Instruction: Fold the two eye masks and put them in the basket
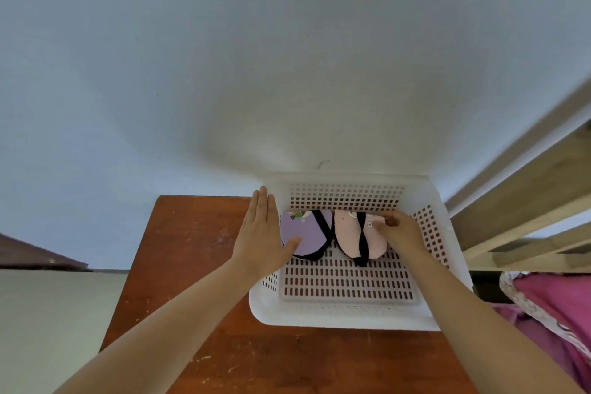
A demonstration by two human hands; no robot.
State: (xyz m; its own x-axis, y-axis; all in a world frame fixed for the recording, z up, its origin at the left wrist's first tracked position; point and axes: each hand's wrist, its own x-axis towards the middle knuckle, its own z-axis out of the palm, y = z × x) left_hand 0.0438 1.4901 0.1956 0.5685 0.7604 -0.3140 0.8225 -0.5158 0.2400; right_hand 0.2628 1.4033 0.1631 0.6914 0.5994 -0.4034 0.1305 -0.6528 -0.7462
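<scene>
A white perforated plastic basket stands on a reddish wooden table. Inside it, at the far side, lie two folded eye masks side by side, each crossed by a black strap. The purple eye mask is on the left, the pink eye mask on the right. My left hand is flat with fingers straight, held over the basket's left wall, its thumb resting on the purple mask. Fingers of my right hand pinch the pink mask's right edge inside the basket.
The wooden table stands against a pale wall. A wooden bed frame runs along the right, with pink bedding below it. The basket sits at the table's far right corner.
</scene>
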